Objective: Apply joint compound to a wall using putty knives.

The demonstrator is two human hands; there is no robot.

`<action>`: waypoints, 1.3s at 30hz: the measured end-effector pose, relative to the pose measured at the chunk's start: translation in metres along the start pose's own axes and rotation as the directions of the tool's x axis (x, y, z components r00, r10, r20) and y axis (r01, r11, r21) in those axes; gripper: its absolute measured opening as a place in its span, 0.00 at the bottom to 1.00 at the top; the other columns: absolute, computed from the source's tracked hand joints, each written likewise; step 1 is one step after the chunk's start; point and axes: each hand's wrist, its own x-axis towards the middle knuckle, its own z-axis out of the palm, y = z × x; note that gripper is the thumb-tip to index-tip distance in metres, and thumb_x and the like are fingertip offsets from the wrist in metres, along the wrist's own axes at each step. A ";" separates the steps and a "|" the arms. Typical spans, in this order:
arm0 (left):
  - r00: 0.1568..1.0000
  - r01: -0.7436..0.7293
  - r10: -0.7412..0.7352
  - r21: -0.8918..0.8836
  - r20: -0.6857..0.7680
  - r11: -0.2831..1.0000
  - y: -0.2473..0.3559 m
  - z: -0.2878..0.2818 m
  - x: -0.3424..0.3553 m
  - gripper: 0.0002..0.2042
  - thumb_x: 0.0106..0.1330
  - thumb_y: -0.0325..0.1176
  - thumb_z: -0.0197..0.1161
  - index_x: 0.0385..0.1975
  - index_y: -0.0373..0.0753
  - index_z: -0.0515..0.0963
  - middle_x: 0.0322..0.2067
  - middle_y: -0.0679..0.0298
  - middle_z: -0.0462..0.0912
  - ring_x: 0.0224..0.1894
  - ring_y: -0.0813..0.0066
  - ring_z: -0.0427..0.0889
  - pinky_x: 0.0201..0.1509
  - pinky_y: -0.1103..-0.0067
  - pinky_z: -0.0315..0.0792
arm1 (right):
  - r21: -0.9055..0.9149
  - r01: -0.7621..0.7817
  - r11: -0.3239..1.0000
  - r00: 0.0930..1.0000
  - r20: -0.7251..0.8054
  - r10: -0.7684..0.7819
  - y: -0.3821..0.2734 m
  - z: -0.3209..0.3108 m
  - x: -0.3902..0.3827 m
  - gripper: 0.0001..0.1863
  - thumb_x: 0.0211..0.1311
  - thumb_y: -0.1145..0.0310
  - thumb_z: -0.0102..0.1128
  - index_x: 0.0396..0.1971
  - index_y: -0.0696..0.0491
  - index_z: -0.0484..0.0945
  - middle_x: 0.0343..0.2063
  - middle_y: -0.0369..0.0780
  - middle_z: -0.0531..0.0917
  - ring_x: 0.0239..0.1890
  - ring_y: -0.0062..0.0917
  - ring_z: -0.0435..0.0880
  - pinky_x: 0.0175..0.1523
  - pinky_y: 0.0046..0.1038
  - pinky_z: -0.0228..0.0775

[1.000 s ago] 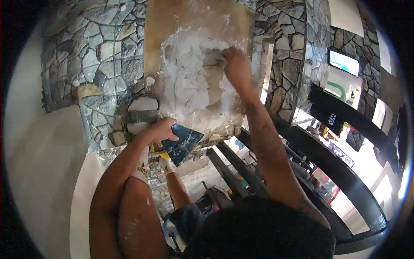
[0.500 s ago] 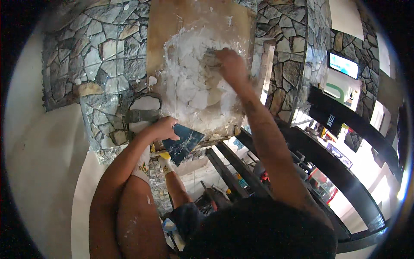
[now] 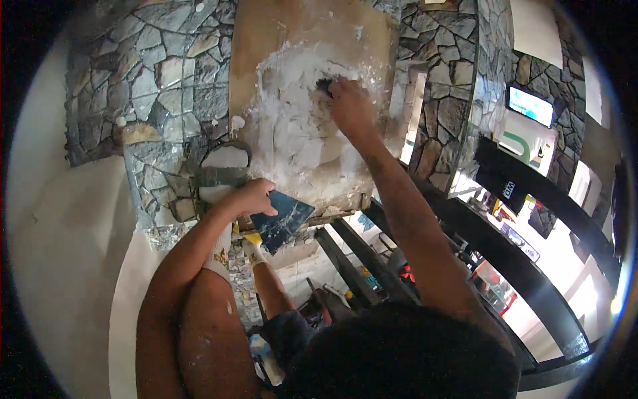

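My left hand (image 3: 256, 197) grips the edge of a dark square tile (image 3: 283, 221) smeared with pale streaks, held tilted at the near edge of a brown board (image 3: 266, 20). Fingers and thumb close on the tile's upper left corner. White plaster paste (image 3: 292, 133) covers much of the board in a rough, lumpy layer. Farther out, my right hand (image 3: 351, 103) is closed on a small dark tool (image 3: 325, 84) at the upper right of the paste. The fingers cover most of that tool, so its exact kind is hidden.
Irregular stone cladding (image 3: 159, 60) flanks the board. Black metal beams (image 3: 352, 259) run below on the right, with gaps showing a lower floor and clutter. A foot in a light sock (image 3: 252, 251) is below the tile. A lit screen (image 3: 530, 106) hangs at far right.
My right hand has shifted slightly left and nearer over the paste, and the dark tool shows more clearly. My left hand and the tile stay nearly where they were.
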 end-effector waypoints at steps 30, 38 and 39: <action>0.998 -0.056 0.057 0.027 -0.018 0.998 -0.025 0.008 0.001 0.25 0.36 0.31 0.70 0.38 0.29 0.73 0.37 0.48 0.77 0.41 0.59 0.77 0.44 0.74 0.69 | 0.157 0.030 0.987 0.996 0.082 -0.043 0.022 -0.019 0.020 0.13 0.41 0.75 0.51 0.31 0.52 0.76 0.35 0.41 0.76 0.39 0.36 0.75 0.41 0.36 0.69; 1.000 0.000 0.000 0.034 -0.018 0.999 -0.012 0.006 -0.004 0.26 0.35 0.30 0.70 0.39 0.29 0.73 0.36 0.48 0.78 0.40 0.58 0.77 0.44 0.73 0.69 | 0.078 0.003 0.997 0.956 0.293 -0.025 0.029 0.000 0.016 0.14 0.44 0.74 0.51 0.35 0.53 0.76 0.38 0.44 0.76 0.37 0.38 0.76 0.41 0.33 0.70; 1.000 -0.004 0.004 0.032 -0.018 0.999 -0.010 0.006 -0.002 0.26 0.35 0.30 0.70 0.39 0.29 0.73 0.36 0.48 0.78 0.40 0.58 0.77 0.44 0.73 0.69 | 0.074 0.004 0.997 0.955 0.294 -0.026 0.031 0.000 0.016 0.14 0.44 0.74 0.51 0.35 0.53 0.76 0.38 0.44 0.76 0.37 0.38 0.76 0.41 0.33 0.70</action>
